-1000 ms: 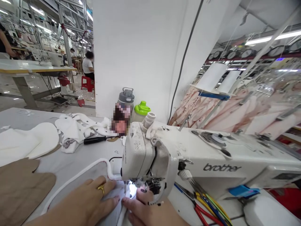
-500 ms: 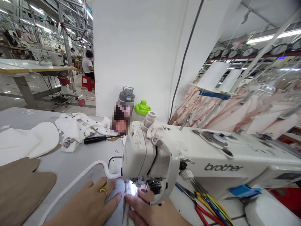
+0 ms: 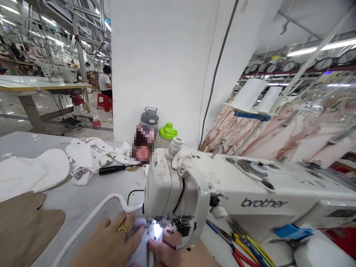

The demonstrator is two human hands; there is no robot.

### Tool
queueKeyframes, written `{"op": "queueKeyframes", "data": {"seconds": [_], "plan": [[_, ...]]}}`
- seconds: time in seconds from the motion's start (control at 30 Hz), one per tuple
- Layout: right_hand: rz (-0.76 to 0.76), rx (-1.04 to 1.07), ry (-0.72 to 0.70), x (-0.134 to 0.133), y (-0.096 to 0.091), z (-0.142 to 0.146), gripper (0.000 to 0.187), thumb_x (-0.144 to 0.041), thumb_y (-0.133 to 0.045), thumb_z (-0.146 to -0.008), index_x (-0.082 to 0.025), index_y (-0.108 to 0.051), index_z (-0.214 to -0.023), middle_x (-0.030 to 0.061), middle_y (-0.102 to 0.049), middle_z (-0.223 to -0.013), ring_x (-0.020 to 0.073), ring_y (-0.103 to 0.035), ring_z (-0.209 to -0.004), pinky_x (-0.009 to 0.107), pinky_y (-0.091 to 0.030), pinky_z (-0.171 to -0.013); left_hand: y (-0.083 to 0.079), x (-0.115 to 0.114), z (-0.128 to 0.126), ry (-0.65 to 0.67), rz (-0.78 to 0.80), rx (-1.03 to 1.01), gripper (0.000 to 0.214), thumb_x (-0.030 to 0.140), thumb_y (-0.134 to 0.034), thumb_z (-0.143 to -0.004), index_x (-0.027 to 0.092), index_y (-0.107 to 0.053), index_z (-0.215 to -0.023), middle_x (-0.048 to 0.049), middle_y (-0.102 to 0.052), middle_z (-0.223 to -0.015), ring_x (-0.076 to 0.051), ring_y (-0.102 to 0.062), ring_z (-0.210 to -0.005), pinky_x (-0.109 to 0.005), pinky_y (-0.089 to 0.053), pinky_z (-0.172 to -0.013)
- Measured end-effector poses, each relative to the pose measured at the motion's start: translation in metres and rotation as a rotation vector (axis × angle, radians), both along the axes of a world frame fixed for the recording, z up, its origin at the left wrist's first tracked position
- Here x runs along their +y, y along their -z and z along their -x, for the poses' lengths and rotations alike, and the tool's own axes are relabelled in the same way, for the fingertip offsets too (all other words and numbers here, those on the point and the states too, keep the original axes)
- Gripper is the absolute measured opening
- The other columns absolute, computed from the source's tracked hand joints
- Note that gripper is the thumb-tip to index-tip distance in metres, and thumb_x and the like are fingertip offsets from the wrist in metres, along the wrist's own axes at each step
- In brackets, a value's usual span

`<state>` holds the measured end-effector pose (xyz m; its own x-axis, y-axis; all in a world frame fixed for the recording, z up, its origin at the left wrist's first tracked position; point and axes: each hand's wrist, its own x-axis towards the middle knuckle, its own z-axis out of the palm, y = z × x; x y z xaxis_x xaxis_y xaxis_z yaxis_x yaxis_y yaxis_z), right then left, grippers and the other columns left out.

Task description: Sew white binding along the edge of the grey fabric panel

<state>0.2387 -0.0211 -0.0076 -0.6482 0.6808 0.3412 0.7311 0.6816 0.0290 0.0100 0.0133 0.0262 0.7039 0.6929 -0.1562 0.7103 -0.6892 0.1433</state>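
My left hand [image 3: 107, 239], a gold ring on one finger, lies with fingers spread on pale grey-white fabric [image 3: 136, 243] left of the needle area. A narrow white fabric strip [image 3: 83, 224] curves along the table from the lower left, past those fingertips and up to the sewing machine head [image 3: 160, 185]. Under the head, my right hand [image 3: 180, 254] has its thumb and finger closed on the edge of a narrow white piece [image 3: 151, 257] beside the lit presser foot [image 3: 150, 230]. The machine partly hides the right fingers.
A black-handled tool [image 3: 112, 169], white scraps [image 3: 83, 157] and brown pattern pieces [image 3: 25, 230] lie left. Bottles [image 3: 167, 130] stand behind the machine head. Pliers and tweezers [image 3: 244, 244] lie under the arm. Thread cones [image 3: 250, 94] stand right; a person [image 3: 105, 81] sits far back.
The view has tilted slightly, so the scene sits a little lower. Both hands keep nearly the same place by the needle area, with only small shifts.
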Motion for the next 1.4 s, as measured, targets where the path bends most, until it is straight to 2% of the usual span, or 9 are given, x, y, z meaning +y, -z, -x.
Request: {"op": "queueKeyframes", "data": {"seconds": [0.1, 0.23, 0.4, 0.57, 0.7, 0.87, 1.0, 1.23, 1.4], "plan": [[0.072, -0.056, 0.078, -0.001, 0.005, 0.0, 0.012, -0.033, -0.065, -0.091, -0.025, -0.071, -0.096, 0.0006, -0.065, -0.068, 0.0178, -0.065, -0.063, 0.022, -0.05, -0.057, -0.005, 0.0, -0.001, -0.036, 0.013, -0.025, 0.048, 0.041, -0.054, -0.093, 0.03, -0.056, -0.139, -0.0159, -0.059, -0.141, -0.043, -0.054, -0.127, -0.062, -0.05, -0.093], [0.031, 0.0, 0.08, -0.003, -0.001, -0.003, 0.018, -0.031, -0.062, -0.092, -0.024, -0.07, -0.107, 0.0039, -0.073, -0.086, 0.0206, -0.07, -0.078, 0.023, -0.053, -0.064, -0.006, 0.0, -0.004, -0.074, 0.043, 0.028, 0.051, 0.038, -0.05, -0.093, 0.023, -0.054, -0.142, -0.0219, -0.053, -0.145, -0.045, -0.05, -0.131, -0.065, -0.047, -0.096], [0.047, 0.023, 0.025, -0.006, -0.016, -0.002, 0.022, -0.032, -0.067, -0.086, -0.021, -0.068, -0.106, 0.003, -0.072, -0.084, 0.0217, -0.067, -0.071, 0.028, -0.051, -0.062, 0.01, 0.0, -0.001, 0.008, -0.209, -0.109, 0.044, 0.031, -0.051, -0.09, 0.019, -0.064, -0.131, -0.0222, -0.063, -0.132, -0.044, -0.062, -0.113, -0.06, -0.053, -0.083], [-0.083, 0.028, -0.106, -0.006, -0.016, 0.0, 0.023, -0.044, -0.056, -0.099, -0.023, -0.065, -0.101, -0.0014, -0.061, -0.068, 0.0171, -0.06, -0.061, 0.029, -0.036, -0.051, 0.029, 0.004, 0.002, 0.007, -0.406, -0.267, 0.036, 0.028, -0.059, -0.085, 0.019, -0.069, -0.118, -0.0175, -0.068, -0.12, -0.041, -0.062, -0.106, -0.053, -0.052, -0.077], [-0.023, -0.003, -0.045, -0.006, -0.011, 0.002, 0.014, -0.037, -0.065, -0.091, -0.024, -0.065, -0.095, -0.0024, -0.062, -0.068, 0.0159, -0.055, -0.056, 0.03, -0.033, -0.051, 0.025, 0.01, 0.008, 0.077, -0.321, -0.273, 0.037, 0.024, -0.061, -0.082, 0.024, -0.067, -0.119, -0.0105, -0.071, -0.117, -0.035, -0.063, -0.106, -0.052, -0.052, -0.082], [0.066, 0.009, 0.033, -0.007, -0.013, 0.005, 0.015, -0.034, -0.07, -0.085, -0.025, -0.066, -0.095, -0.0015, -0.066, -0.076, 0.0185, -0.06, -0.065, 0.029, -0.038, -0.057, -0.008, 0.015, 0.021, 0.241, -0.114, -0.204, 0.046, 0.029, -0.068, -0.081, 0.037, -0.062, -0.126, 0.0015, -0.063, -0.138, -0.031, -0.06, -0.121, -0.047, -0.051, -0.096], [0.201, -0.028, 0.078, -0.008, -0.023, 0.007, 0.015, -0.031, -0.062, -0.088, -0.024, -0.067, -0.101, -0.0007, -0.069, -0.083, 0.0192, -0.063, -0.07, 0.029, -0.042, -0.059, -0.029, 0.02, 0.021, 0.178, 0.01, -0.111, 0.039, 0.032, -0.063, -0.088, 0.035, -0.064, -0.127, -0.0017, -0.061, -0.14, -0.034, -0.056, -0.128, -0.051, -0.05, -0.101], [0.235, -0.05, 0.063, -0.011, -0.028, 0.006, 0.033, -0.031, -0.06, -0.089, -0.023, -0.064, -0.12, 0.0022, -0.069, -0.087, 0.0219, -0.065, -0.076, 0.03, -0.05, -0.071, -0.003, 0.028, 0.025, 0.125, -0.059, -0.277, 0.048, 0.022, -0.065, -0.084, 0.04, -0.062, -0.128, 0.0008, -0.063, -0.137, -0.029, -0.054, -0.129, -0.049, -0.04, -0.11], [0.264, -0.054, 0.084, -0.01, -0.032, 0.007, 0.03, -0.032, -0.061, -0.088, -0.023, -0.065, -0.117, 0.0016, -0.069, -0.084, 0.0199, -0.063, -0.068, 0.028, -0.048, -0.064, -0.001, 0.03, 0.024, 0.138, -0.115, -0.247, 0.043, 0.027, -0.062, -0.088, 0.045, -0.06, -0.127, 0.0027, -0.062, -0.138, -0.027, -0.055, -0.127, -0.045, -0.044, -0.104]]}}
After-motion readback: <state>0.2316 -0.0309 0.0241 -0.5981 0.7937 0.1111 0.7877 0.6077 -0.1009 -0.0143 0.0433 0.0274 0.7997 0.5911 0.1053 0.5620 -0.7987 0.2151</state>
